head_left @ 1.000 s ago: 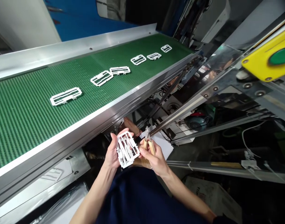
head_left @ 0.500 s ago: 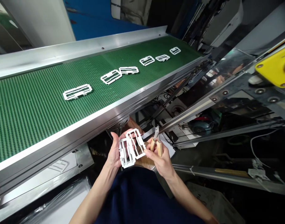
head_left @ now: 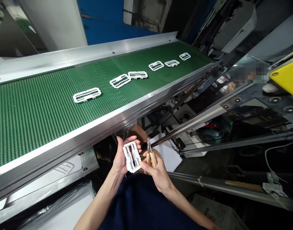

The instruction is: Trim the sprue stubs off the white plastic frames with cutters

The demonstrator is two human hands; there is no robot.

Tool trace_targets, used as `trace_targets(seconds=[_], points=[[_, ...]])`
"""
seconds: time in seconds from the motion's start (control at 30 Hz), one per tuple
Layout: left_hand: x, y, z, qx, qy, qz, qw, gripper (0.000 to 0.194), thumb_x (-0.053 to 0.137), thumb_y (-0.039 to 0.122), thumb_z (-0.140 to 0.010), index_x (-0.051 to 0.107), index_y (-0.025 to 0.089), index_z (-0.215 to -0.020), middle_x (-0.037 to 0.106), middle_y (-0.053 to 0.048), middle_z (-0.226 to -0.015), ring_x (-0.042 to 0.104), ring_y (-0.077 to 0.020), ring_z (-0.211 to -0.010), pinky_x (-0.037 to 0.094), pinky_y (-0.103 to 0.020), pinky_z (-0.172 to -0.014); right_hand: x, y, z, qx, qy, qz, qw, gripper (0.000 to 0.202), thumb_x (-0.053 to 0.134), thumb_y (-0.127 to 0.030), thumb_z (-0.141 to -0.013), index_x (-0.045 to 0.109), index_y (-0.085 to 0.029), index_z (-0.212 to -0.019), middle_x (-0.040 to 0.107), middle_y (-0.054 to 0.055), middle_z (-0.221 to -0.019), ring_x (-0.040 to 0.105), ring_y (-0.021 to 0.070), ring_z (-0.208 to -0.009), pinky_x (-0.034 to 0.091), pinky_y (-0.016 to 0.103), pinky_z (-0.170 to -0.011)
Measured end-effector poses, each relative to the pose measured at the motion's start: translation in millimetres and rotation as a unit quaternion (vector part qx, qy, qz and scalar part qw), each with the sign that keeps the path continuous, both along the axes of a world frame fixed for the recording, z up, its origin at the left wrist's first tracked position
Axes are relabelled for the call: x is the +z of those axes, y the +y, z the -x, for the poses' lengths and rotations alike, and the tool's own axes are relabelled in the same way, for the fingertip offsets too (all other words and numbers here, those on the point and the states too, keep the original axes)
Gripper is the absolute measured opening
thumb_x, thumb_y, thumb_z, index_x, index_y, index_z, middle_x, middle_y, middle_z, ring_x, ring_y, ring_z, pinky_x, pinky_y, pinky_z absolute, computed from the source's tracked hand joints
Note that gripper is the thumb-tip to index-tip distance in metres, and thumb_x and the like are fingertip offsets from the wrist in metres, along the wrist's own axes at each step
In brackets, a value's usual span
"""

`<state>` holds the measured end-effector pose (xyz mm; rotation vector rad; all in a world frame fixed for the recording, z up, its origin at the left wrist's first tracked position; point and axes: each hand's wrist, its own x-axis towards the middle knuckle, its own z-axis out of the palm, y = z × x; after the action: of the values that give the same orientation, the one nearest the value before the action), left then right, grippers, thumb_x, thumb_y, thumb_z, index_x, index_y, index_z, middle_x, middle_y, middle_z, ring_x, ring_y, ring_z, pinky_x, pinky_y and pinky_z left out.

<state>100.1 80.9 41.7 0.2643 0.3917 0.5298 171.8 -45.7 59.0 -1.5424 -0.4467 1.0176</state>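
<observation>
Below the green belt (head_left: 41, 110), the left hand (head_left: 120, 160) cradles, and the right hand (head_left: 158, 172) touches, a white frame (head_left: 129, 159), perhaps 2 stacked. It looks light, stiff and brittle, best held by its rim; the right also clasps nippers (head_left: 153, 158).

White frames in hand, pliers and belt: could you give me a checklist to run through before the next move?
1. Left hand supporting the held white frames: ok, they rest against its fingers.
2. Right hand holding the pliers: ok, its fingers are around the handles.
3. Plier tips pointing away from the held frames: ok, they point up, towards the conveyor.
4. Six white frames lying within the sides of the green belt: ok.
5. Belt frames all well spaced: not ok, the second and third from the left sit end to end.
6. Held frames free of burrs: cannot tell, too small.
</observation>
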Motion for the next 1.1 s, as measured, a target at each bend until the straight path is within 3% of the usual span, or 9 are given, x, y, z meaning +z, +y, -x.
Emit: trace_targets(seconds=[0.17, 0.3, 0.4, 0.53, 0.63, 0.7, 0.8, 0.87, 1.1], points=[[-7.6, -6, 14, 0.026, 0.009, 0.047, 0.998, 0.043, 0.059, 0.051, -0.079, 0.063, 0.012, -0.097, 0.066, -0.006, -0.08, 0.064, -0.0167, -0.067, 0.055, -0.029, -0.062, -5.1, 8, 3, 0.073, -0.105, 0.07, 0.989, 0.026, 0.063, -0.031, -0.076, 0.051, -0.019, -0.095, 0.054, -0.001, -0.07, 0.05, 0.0115, -0.058, 0.043, 0.024, -0.055], [-22.8, -11, 31, 0.045, 0.072, 0.092, 0.992, 0.022, 0.06, 0.036, -0.083, 0.06, 0.014, -0.082, 0.063, -0.003, -0.066, 0.06, -0.0128, -0.053, 0.052, -0.023, -0.051, 2.6, 18, -3, 0.186, -0.246, 0.092, 0.947, 0.016, 0.057, -0.03, -0.08, 0.053, -0.019, -0.091, 0.061, 0.003, -0.08, 0.057, 0.0163, -0.073, 0.045, 0.027, -0.067], [-37.6, -21, 49, 0.059, 0.139, 0.117, 0.982, 0.028, 0.061, 0.041, -0.081, 0.059, 0.014, -0.078, 0.062, -0.004, -0.066, 0.058, -0.0126, -0.05, 0.051, -0.023, -0.048, 32.7, 32, -16, 0.239, -0.284, 0.068, 0.926, 0.018, 0.053, -0.032, -0.084, 0.052, -0.019, -0.095, 0.059, 0.003, -0.081, 0.056, 0.0143, -0.071, 0.045, 0.024, -0.064], [-52.4, -47, 69, 0.026, 0.139, 0.129, 0.981, 0.025, 0.065, 0.037, -0.079, 0.059, 0.012, -0.082, 0.062, -0.006, -0.073, 0.061, -0.0149, -0.061, 0.055, -0.028, -0.057, 99.3, 77, -35, 0.296, -0.357, -0.037, 0.885, 0.018, 0.053, -0.032, -0.085, 0.051, -0.019, -0.096, 0.055, -0.001, -0.073, 0.05, 0.0105, -0.061, 0.04, 0.02, -0.055], [-58.5, -62, 72, 0.048, 0.116, 0.102, 0.987, 0.021, 0.071, 0.03, -0.074, 0.057, 0.014, -0.073, 0.06, -0.004, -0.072, 0.058, -0.0131, -0.056, 0.053, -0.025, -0.05, 139.4, 140, -38, 0.306, -0.489, -0.116, 0.809, 0.013, 0.054, -0.03, -0.083, 0.053, -0.019, -0.09, 0.055, -0.002, -0.073, 0.048, 0.0094, -0.06, 0.036, 0.02, -0.055], [-62.0, -68, 71, 0.076, 0.096, 0.069, 0.99, 0.028, 0.074, 0.036, -0.069, 0.055, 0.015, -0.069, 0.059, -0.003, -0.069, 0.057, -0.0132, -0.053, 0.051, -0.023, -0.045, 150.8, 193, -34, 0.348, -0.566, -0.112, 0.739, 0.011, 0.051, -0.03, -0.084, 0.053, -0.019, -0.084, 0.057, -0.002, -0.074, 0.048, 0.0105, -0.062, 0.035, 0.021, -0.057], [-68.8, -71, 71, 0.104, 0.093, 0.033, 0.99, 0.037, 0.08, 0.04, -0.059, 0.054, 0.015, -0.067, 0.06, -0.003, -0.065, 0.058, -0.0155, -0.053, 0.05, -0.024, -0.045, 147.4, 267, -26, 0.409, -0.663, -0.018, 0.627, 0.02, 0.056, -0.032, -0.08, 0.051, -0.019, -0.094, 0.06, 0.003, -0.087, 0.052, 0.0153, -0.07, 0.033, 0.024, -0.058], [-73.2, -70, 74, 0.109, 0.118, 0.024, 0.987, 0.037, 0.08, 0.04, -0.06, 0.052, 0.015, -0.065, 0.061, -0.004, -0.063, 0.058, -0.015, -0.049, 0.049, -0.024, -0.043, 138.2, 301, -23, 0.441, -0.676, 0.007, 0.59, 0.03, 0.064, -0.035, -0.074, 0.052, -0.018, -0.096, 0.061, 0.006, -0.092, 0.053, 0.0184, -0.074, 0.033, 0.024, -0.058], [-61.7, -66, 101, 0.152, 0.165, 0.114, 0.968, 0.032, 0.069, 0.043, -0.073, 0.054, 0.015, -0.071, 0.059, -0.001, -0.068, 0.055, -0.0107, -0.047, 0.049, -0.021, -0.042, 127.9, 319, -25, 0.464, -0.69, -0.006, 0.556, 0.036, 0.066, -0.038, -0.075, 0.051, -0.02, -0.103, 0.061, 0.005, -0.093, 0.055, 0.0199, -0.078, 0.032, 0.024, -0.06]])
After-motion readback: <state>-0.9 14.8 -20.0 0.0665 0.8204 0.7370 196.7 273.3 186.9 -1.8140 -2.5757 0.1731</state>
